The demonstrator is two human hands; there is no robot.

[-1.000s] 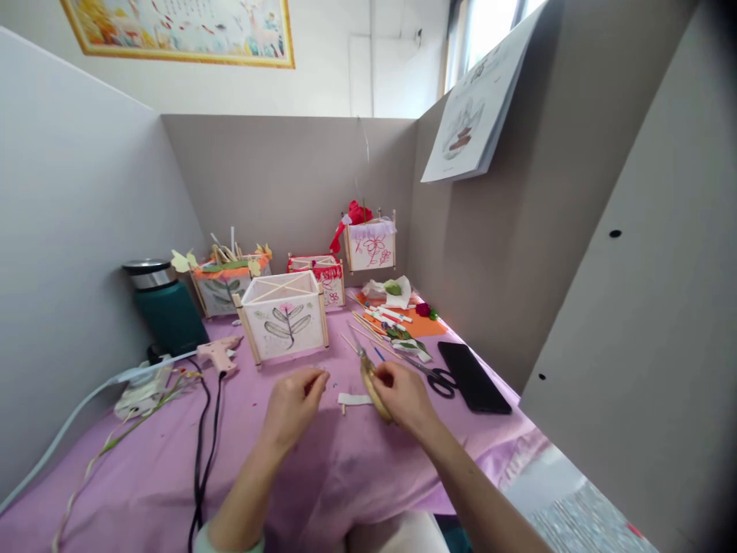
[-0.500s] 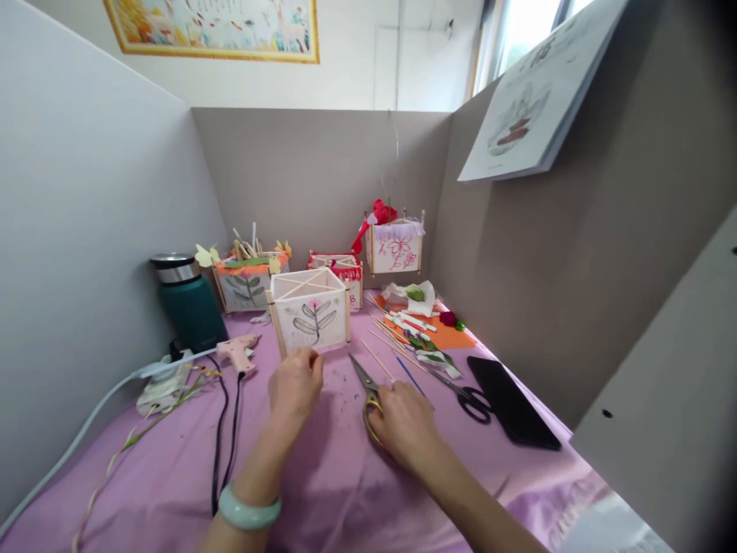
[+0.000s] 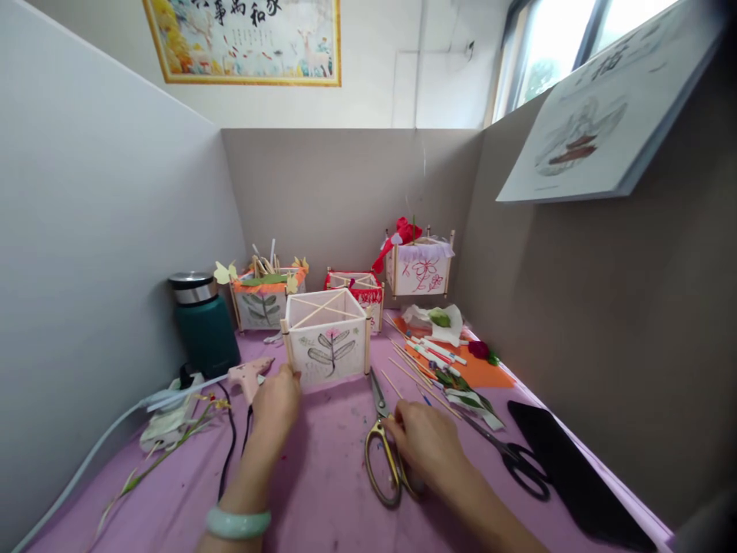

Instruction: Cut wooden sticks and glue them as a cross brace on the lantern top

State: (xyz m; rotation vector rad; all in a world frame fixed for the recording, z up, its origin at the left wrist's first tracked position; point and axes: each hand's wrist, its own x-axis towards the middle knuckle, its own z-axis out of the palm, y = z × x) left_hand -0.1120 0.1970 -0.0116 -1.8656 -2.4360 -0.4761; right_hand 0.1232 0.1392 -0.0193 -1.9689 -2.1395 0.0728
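Note:
A white four-sided paper box with wooden stick posts and crossed sticks on top (image 3: 329,355) stands upright in the middle of the table, a leafy plant with a pink flower drawn on its front. My left hand (image 3: 279,407) is at the foot of its front left post, beside the pink glue gun (image 3: 249,376); its fingertips are mostly hidden, so its grip does not show. With closed fingers my right hand (image 3: 429,438) grips gold-handled scissors (image 3: 377,442) near the pivot. Their blades point away towards the box and look closed.
Behind stand an orange-trimmed box (image 3: 262,307), a red-trimmed box (image 3: 374,307) and a hanging box (image 3: 423,275). A green flask (image 3: 206,334) and power strip (image 3: 173,422) are left. Markers (image 3: 437,349), black scissors (image 3: 521,465) and a black tablet-like slab (image 3: 576,476) lie right.
My left hand has moved left, from in front of the box to its front left corner. My right hand has come nearer with the scissors, whose handles now show more. The whole view has shifted.

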